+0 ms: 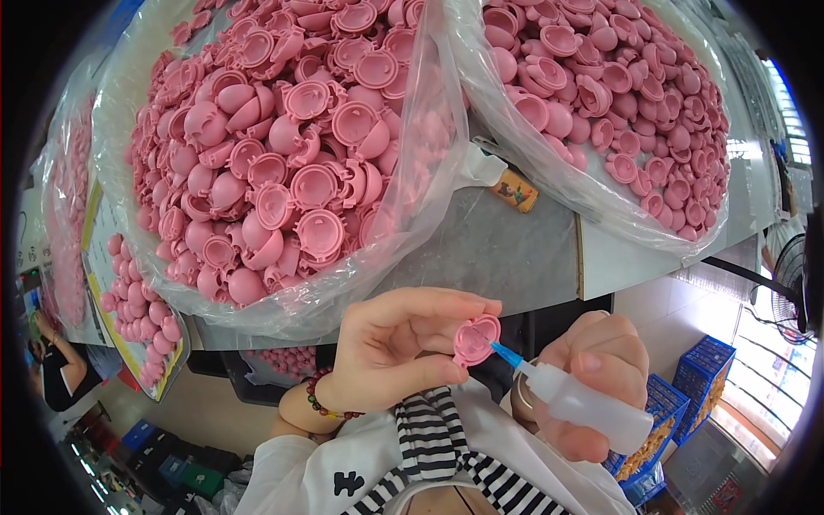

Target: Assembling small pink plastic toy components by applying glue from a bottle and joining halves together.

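Left hand (390, 348) grip pinching pink shell half (475, 340); right hand (592, 378) grip wrapped around glue bottle (588, 405), blue nozzle (506, 354) touching shell.

head-worn fisheye, looking down, close

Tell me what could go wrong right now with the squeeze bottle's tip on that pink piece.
1. The blue nozzle touches the small pink shell pinched in the left hand; liquid could reach the fingertips beside it.
2. The right hand grips the squeeze bottle firmly; too much could come out.
3. The work is held over a striped garment; drips may land there.
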Demonstrator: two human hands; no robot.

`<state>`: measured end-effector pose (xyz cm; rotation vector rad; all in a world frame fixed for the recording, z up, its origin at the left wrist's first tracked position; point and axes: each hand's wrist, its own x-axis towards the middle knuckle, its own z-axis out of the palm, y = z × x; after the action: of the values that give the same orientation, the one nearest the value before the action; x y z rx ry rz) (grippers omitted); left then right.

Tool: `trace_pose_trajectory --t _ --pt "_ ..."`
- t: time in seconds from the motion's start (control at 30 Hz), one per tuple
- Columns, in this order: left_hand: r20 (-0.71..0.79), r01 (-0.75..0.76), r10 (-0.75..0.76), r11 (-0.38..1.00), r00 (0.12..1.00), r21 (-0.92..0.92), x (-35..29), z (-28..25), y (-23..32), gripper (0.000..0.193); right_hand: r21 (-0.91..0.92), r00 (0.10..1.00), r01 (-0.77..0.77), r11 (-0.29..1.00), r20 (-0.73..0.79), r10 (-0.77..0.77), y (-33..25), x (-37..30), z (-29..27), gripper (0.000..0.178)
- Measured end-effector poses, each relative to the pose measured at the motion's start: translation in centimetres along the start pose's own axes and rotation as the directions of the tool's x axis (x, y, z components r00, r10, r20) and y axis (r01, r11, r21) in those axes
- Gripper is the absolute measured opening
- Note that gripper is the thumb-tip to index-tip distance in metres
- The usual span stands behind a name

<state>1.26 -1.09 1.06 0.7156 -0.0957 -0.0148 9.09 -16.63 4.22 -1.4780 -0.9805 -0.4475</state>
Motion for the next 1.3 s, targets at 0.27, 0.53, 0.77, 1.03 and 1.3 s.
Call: trace_pose_trajectory --t 0.27,0.53,0.77,1.03,1.3 --pt "-0.074 -0.080 0.097 0.975 0.992 0.207 -0.1 0.3 0.2 0.042 0.001 0.999 0.003 1.000 -0.040 -0.003 0.2 -0.2 0.5 0.063" --pt "-0.067 -0.141 0.158 0.967 0.985 0.210 -0.1 0.4 0.5 0.041 -0.060 0.999 -0.022 0.998 -0.026 0.020 0.0 -0.2 -0.1 0.063" --pt "-0.077 -0.215 0.240 0.945 0.968 0.247 -0.4 -0.3 -0.4 0.044 0.112 0.994 -0.088 0.990 0.067 0.081 0.3 -0.6 0.1 0.058" --pt "-0.166 0.137 -0.192 0.946 0.967 -0.294 0.3 1.1 0.3 0.047 -0.215 0.882 -0.460 0.861 0.001 0.472 3.8 0.5 0.8 0.035" --pt "0.004 0.026 -0.025 0.996 1.000 -0.091 -0.4 -0.2 -0.1 0.045 -0.332 0.924 -0.377 0.865 -0.077 0.373 4.0 1.9 -0.6 0.047"
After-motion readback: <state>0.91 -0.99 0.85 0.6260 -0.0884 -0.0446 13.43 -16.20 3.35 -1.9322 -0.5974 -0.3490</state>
